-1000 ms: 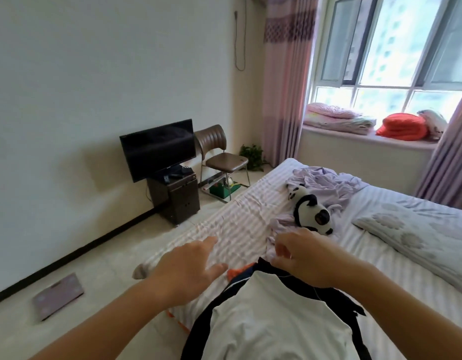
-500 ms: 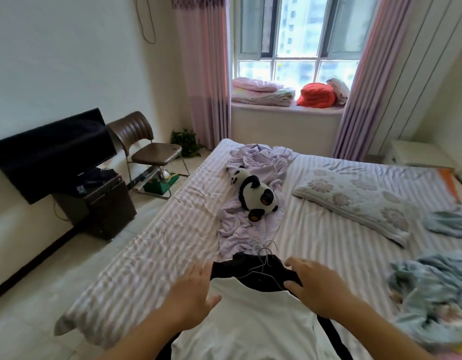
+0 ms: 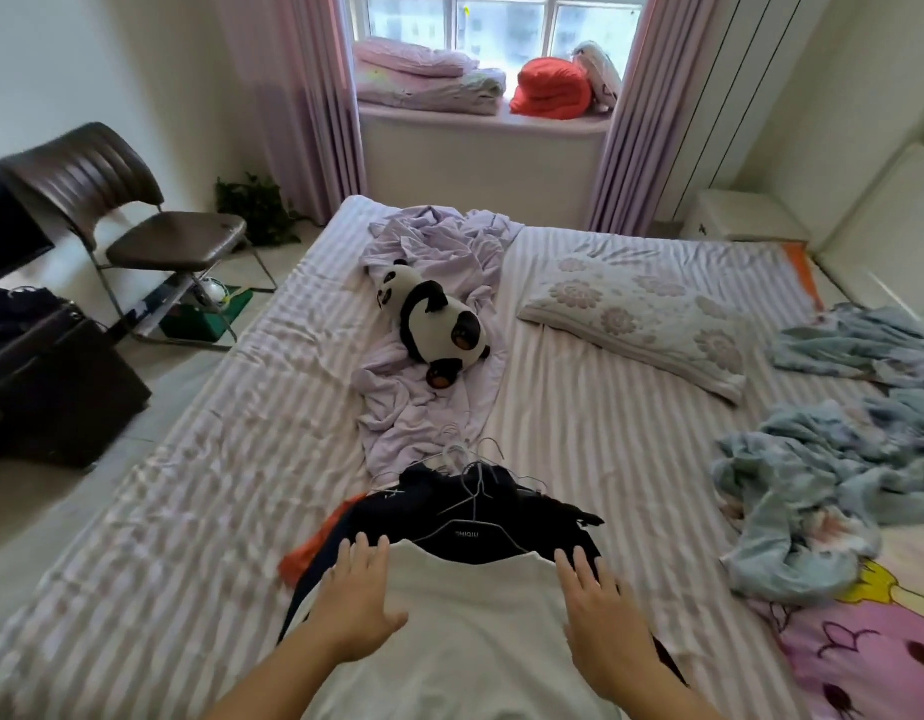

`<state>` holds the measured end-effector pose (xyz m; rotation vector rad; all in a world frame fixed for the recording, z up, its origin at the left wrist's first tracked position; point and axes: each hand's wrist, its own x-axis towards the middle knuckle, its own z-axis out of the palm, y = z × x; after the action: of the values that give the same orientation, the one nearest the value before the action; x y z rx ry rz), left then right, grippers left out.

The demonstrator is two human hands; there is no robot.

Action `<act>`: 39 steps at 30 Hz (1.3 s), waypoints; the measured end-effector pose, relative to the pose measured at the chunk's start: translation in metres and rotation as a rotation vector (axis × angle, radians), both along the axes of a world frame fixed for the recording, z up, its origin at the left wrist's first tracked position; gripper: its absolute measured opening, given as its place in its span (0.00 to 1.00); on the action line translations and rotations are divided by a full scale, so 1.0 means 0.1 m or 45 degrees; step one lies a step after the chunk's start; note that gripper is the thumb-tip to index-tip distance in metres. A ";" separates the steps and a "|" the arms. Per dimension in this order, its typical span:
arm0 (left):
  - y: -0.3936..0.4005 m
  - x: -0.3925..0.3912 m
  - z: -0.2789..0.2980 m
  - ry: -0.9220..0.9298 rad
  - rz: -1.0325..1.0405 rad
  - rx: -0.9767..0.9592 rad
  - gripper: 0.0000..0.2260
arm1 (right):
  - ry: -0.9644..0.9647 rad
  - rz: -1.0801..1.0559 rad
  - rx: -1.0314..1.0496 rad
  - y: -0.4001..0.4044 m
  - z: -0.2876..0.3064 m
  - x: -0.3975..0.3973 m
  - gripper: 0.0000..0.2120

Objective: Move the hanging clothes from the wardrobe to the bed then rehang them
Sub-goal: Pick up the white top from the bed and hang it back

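closest to you, on the near edge of the bed (image 3: 231,491), your left hand (image 3: 357,600) and right hand (image 3: 600,610) lie flat with fingers straight on the shoulders of the white garment (image 3: 449,631) that tops the pile of clothes (image 3: 465,517). neither hand grasps anything; both look released and only press or smooth the cloth, probably to settle the stack so it does not slide off the mattress edge. the clothes are on the bed now, not in the wardrobe, which is out of view, so the first half of the job looks done for this bundle.

just beyond your fingertips the dark garments spread out under the white one, an orange piece (image 3: 319,537) poking out on your left. the wire hangers (image 3: 470,475) are bunched at the far end of the pile, hooks pointing away from you and overlapping; they seem likely to tangle when you pick them up again.

past the hooks, a crumpled lilac sheet (image 3: 429,402) touches the pile, with a panda toy (image 3: 434,324) on it. to your right sit a rumpled blue blanket (image 3: 813,491) and a flowered pillow (image 3: 642,324), well apart from the clothes. off the bed on your left stands a brown chair (image 3: 138,220). farthest, folded bedding (image 3: 429,75) rests on the window ledge.
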<state>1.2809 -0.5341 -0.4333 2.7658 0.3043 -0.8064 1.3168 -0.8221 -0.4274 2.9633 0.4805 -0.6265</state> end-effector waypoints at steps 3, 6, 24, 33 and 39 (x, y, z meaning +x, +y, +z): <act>-0.04 0.13 -0.34 0.027 0.085 -0.021 0.42 | -0.017 -0.047 0.025 0.03 -0.49 0.15 0.49; -0.10 0.25 -0.69 0.013 0.091 0.023 0.45 | 0.037 -0.131 0.096 0.07 -1.01 0.29 0.53; 0.02 0.32 -1.12 -0.416 0.422 0.119 0.16 | 0.052 -0.690 0.686 0.10 -1.09 0.63 0.08; 0.06 -0.15 0.11 -0.596 0.755 -0.123 0.11 | 0.223 -0.710 1.006 0.06 0.16 0.20 0.07; 0.18 -0.80 0.90 -0.654 0.837 -0.290 0.21 | 0.089 -0.619 1.065 0.18 0.97 -0.35 0.05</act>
<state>1.2010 -0.5166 -0.3432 2.3085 0.8784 0.0328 1.2822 -0.8037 -0.3307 3.9215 -0.0168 -0.6933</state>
